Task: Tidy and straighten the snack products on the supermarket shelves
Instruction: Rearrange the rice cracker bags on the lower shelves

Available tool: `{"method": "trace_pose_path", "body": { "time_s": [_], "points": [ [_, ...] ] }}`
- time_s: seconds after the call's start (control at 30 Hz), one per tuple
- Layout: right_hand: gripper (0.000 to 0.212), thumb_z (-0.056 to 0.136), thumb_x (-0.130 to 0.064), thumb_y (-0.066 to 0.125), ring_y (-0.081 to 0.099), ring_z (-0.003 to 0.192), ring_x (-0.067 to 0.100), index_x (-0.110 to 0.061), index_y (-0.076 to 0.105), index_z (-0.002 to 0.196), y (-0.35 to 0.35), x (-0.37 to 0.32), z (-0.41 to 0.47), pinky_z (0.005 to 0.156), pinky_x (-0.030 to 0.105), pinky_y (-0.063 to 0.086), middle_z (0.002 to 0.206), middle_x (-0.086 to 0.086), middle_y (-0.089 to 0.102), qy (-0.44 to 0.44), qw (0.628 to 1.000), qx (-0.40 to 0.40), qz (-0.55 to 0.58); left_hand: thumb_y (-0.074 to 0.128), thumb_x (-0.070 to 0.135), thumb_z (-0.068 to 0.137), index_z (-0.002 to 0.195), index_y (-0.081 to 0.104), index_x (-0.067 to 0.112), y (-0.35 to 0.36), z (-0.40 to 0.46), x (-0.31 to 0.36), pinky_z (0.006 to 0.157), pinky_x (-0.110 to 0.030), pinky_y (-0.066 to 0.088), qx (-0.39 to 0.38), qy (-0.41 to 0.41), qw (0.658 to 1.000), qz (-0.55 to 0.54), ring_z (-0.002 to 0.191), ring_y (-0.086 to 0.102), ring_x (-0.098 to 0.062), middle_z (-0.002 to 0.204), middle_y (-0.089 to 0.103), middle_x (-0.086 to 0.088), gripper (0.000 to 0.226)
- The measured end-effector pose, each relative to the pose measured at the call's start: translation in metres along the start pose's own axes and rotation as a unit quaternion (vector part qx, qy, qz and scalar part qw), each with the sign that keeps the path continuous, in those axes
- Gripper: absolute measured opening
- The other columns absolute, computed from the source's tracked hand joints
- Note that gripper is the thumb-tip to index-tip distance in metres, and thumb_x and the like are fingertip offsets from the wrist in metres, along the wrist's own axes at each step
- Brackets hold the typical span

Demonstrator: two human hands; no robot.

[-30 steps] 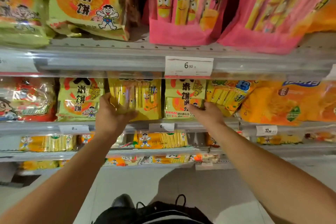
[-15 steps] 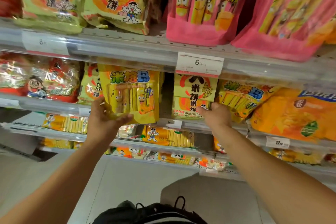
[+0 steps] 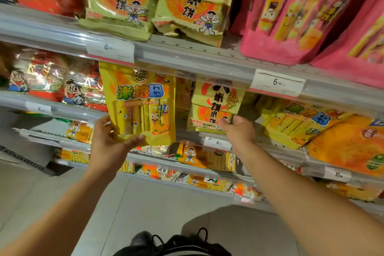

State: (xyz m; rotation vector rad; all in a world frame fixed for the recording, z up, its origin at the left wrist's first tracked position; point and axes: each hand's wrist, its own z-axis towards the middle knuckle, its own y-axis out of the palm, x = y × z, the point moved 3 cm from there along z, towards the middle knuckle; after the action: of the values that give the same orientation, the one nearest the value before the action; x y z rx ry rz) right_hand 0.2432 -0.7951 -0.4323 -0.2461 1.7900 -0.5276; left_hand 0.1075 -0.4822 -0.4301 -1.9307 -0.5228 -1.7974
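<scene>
Left hand point(image 3: 112, 143) pinches bottom of glossy yellow rice-stick pouch point(image 3: 141, 106), flat, upright, long axis vertical, in front of middle shelf point(image 3: 207, 137). Right hand point(image 3: 239, 131) grips crinkly rice-cracker bag point(image 3: 214, 106) w/ curled fingers.

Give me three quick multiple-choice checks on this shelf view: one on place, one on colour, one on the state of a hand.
1. Where is the white 6.90 price tag?
A. on the rail under the pink snack packs
B. on the floor
C. on the lowest shelf

2. What colour is the stick-snack pouch with the blue and green lettering?
A. purple
B. yellow
C. white

3. What is the left hand doing?
A. hanging idle
B. pressing a price tag
C. holding the pouch's bottom edge

Answers: 1 A, the tag sits on the rail right below the pink packs. 2 B, its front is yellow. 3 C, the thumb and fingers curl round its lower edge.
</scene>
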Motion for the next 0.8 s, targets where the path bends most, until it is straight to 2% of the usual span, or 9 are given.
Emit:
{"method": "trace_pose_path", "body": {
  "time_s": [0.07,0.13,0.23,0.4,0.53,0.63,0.7,0.8],
  "points": [
    [0.030,0.077,-0.038,0.080,0.062,0.081,0.003,-0.024,0.070,0.102,0.017,-0.006,-0.003,0.065,0.020,0.048,0.090,-0.017,0.066,0.001,1.000,-0.011,0.010,0.092,0.023,0.049,0.130,0.044,0.023,-0.010,0.004,-0.001,0.068,-0.034,0.061,-0.005,0.002,1.000,-0.004,0.090,0.071,-0.015,0.113,0.064,-0.008,0.094],
    [0.046,0.077,-0.039,0.080,0.066,0.102,0.016,-0.017,0.067,0.115,0.033,-0.011,-0.005,0.087,0.033,0.054,0.118,-0.003,0.068,0.013,1.000,-0.019,0.002,0.091,0.021,0.051,0.130,0.044,0.021,-0.019,0.007,-0.001,0.063,-0.024,0.058,-0.006,0.007,1.000,0.003,0.089,0.070,-0.010,0.111,0.065,-0.006,0.092],
    [0.063,0.077,-0.039,0.079,0.059,0.118,0.023,-0.010,0.059,0.130,0.051,-0.019,-0.006,0.100,0.037,0.048,0.134,0.006,0.060,0.021,1.000,-0.018,-0.011,0.091,0.015,0.056,0.128,0.047,0.016,-0.031,0.015,-0.003,0.062,-0.021,0.057,-0.015,0.011,1.000,0.009,0.089,0.071,-0.013,0.110,0.066,-0.010,0.085],
    [0.069,0.082,-0.040,0.075,0.053,0.126,0.027,-0.009,0.050,0.138,0.073,-0.026,-0.009,0.087,0.026,0.038,0.141,0.008,0.054,0.035,0.998,-0.002,-0.054,0.091,0.021,0.057,0.117,0.055,0.019,-0.049,0.023,-0.004,0.067,-0.028,0.059,-0.037,0.016,0.999,0.022,0.087,0.072,-0.015,0.101,0.071,-0.004,0.071],
    [0.070,0.086,-0.040,0.071,0.049,0.129,0.031,-0.009,0.044,0.142,0.079,-0.031,-0.008,0.100,0.037,0.042,0.144,0.010,0.050,0.044,0.995,-0.016,-0.087,0.091,0.018,0.058,0.116,0.054,0.019,-0.060,0.029,-0.006,0.061,-0.019,0.056,-0.031,0.014,0.999,0.026,0.083,0.070,-0.009,0.099,0.069,-0.004,0.069],
    [0.061,0.086,-0.040,0.071,0.055,0.122,0.030,-0.011,0.051,0.136,0.079,-0.030,-0.005,0.095,0.037,0.046,0.138,0.011,0.056,0.043,0.993,-0.018,-0.105,0.090,0.014,0.060,0.112,0.055,0.016,-0.061,0.032,-0.006,0.057,-0.015,0.053,-0.039,0.019,0.998,0.040,0.078,0.069,-0.005,0.096,0.068,-0.006,0.063],
    [0.062,0.086,-0.040,0.071,0.054,0.123,0.030,-0.010,0.050,0.137,0.080,-0.030,-0.007,0.096,0.037,0.045,0.139,0.011,0.054,0.041,0.993,-0.017,-0.107,0.090,0.013,0.060,0.110,0.054,0.014,-0.059,0.034,-0.007,0.051,-0.012,0.049,-0.042,0.023,0.998,0.047,0.072,0.067,-0.002,0.091,0.065,-0.005,0.061],
    [0.069,0.086,-0.045,0.069,0.050,0.128,0.032,-0.011,0.047,0.140,0.081,-0.033,-0.010,0.102,0.041,0.044,0.142,0.011,0.051,0.041,0.989,-0.020,-0.143,0.090,0.015,0.060,0.113,0.054,0.016,-0.054,0.035,-0.007,0.055,-0.014,0.051,-0.063,0.018,0.996,0.056,0.082,0.067,-0.011,0.097,0.065,-0.007,0.064]
  ]
}}
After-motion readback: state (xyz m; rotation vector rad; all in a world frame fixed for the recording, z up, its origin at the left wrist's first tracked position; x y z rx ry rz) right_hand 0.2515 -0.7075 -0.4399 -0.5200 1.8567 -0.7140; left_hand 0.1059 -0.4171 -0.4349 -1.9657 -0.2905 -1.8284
